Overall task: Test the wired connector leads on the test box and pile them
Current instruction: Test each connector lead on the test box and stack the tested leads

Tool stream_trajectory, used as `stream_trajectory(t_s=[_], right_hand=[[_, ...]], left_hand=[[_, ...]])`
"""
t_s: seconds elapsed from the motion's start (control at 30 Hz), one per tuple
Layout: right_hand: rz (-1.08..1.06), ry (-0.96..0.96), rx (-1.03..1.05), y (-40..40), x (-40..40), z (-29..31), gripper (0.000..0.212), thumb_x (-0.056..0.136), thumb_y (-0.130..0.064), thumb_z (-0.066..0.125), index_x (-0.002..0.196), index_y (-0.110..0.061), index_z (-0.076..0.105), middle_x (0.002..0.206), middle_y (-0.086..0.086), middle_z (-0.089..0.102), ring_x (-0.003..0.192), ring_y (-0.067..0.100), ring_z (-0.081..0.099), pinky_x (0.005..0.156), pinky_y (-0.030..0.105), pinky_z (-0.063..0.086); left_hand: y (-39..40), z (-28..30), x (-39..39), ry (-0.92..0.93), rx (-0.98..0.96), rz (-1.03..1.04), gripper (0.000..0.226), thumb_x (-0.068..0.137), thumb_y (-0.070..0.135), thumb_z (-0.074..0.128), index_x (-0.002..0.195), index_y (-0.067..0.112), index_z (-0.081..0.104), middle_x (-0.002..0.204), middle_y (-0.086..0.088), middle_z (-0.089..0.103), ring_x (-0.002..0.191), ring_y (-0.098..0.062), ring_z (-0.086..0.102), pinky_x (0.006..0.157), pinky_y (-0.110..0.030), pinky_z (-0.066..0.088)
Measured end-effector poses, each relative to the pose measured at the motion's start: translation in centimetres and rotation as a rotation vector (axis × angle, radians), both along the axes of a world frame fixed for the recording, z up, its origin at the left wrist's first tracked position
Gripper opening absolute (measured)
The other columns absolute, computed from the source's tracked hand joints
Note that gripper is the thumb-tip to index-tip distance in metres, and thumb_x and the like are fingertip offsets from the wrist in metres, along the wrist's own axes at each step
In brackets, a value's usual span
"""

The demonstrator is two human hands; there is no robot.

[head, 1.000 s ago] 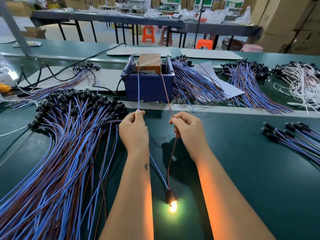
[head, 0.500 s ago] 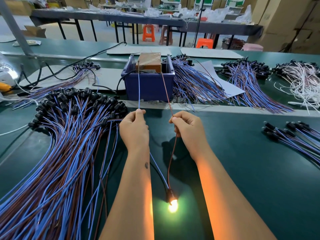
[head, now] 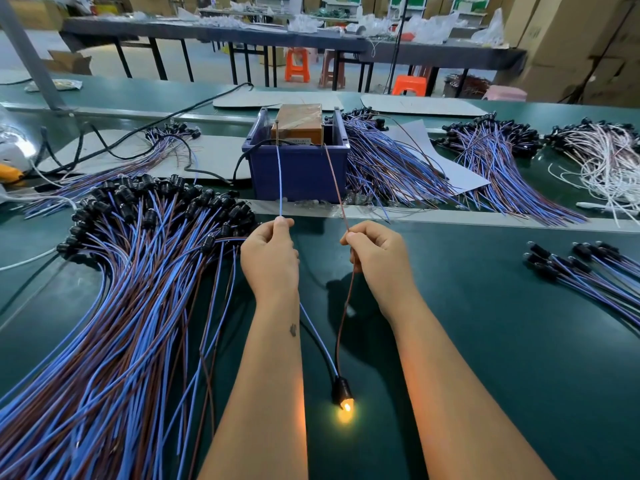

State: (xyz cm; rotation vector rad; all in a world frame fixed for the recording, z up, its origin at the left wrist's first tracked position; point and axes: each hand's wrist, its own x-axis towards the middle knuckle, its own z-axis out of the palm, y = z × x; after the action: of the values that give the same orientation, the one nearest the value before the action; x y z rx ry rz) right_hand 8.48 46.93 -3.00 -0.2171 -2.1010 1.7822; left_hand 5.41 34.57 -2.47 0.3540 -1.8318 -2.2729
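1. L hand (head: 270, 259) pinching blue wire (head: 280, 181), R hand (head: 379, 261) pinching brown wire (head: 334, 178).
2. Both wire tips up at test box (head: 298, 124) in blue bin (head: 298, 171).
3. Lead's lamp (head: 343, 400) lit, on mat btwn my forearms.
4. Big lead pile (head: 114, 306) on my left.

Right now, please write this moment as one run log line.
step: testing lead | left hand: pinches blue wire | right hand: pinches brown wire | wires reach test box | lamp: lit

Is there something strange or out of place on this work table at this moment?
Nothing stands out. The left hand pinches the blue wire, the right hand the brown wire, both run to the test box, and the lamp glows.
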Motion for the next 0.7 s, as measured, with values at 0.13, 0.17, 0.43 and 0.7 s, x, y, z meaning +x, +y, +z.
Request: stream_trajectory(t_s=[0.13,0.17,0.43,0.7], right_hand=[[-0.052,0.024,-0.043,-0.3,0.0,0.2,0.018,0.087,-0.009,0.057,0.069,-0.009,0.061,0.054,0.000,0.045,0.054,0.014,0.039,0.052,0.027,0.035],[-0.035,0.038,-0.048,-0.4,0.1,0.3,0.017,0.087,-0.008,0.057,0.071,-0.007,0.061,0.055,0.002,0.045,0.054,0.014,0.039,0.051,0.025,0.035],[0.143,0.033,0.094,-1.2,0.3,0.3,0.015,0.091,-0.005,0.056,0.081,-0.001,0.065,0.063,0.007,0.050,0.061,0.018,0.043,0.059,0.033,0.036],[0.188,-0.036,0.099,-0.8,0.2,0.3,0.021,0.097,-0.010,0.054,0.078,-0.013,0.061,0.064,0.007,0.053,0.060,0.014,0.048,0.060,0.030,0.042]], left_hand=[[0.7,0.0,0.3,0.059,-0.040,-0.105,0.026,0.099,0.023,0.055,0.080,0.022,0.072,0.051,0.015,0.050,0.048,-0.002,0.045,0.051,-0.019,0.044],[1.0,0.1,0.5,0.074,-0.060,-0.141,0.025,0.099,0.024,0.055,0.081,0.023,0.073,0.054,0.015,0.053,0.052,-0.003,0.048,0.055,-0.021,0.047],[2.0,0.3,0.7,0.094,-0.025,-0.353,0.027,0.099,0.026,0.056,0.083,0.017,0.076,0.059,0.010,0.064,0.050,0.000,0.053,0.051,-0.012,0.042],[1.5,0.9,0.3,0.022,0.317,-0.319,0.027,0.103,0.019,0.049,0.080,0.011,0.063,0.043,0.009,0.036,0.033,-0.003,0.031,0.035,-0.014,0.031]])
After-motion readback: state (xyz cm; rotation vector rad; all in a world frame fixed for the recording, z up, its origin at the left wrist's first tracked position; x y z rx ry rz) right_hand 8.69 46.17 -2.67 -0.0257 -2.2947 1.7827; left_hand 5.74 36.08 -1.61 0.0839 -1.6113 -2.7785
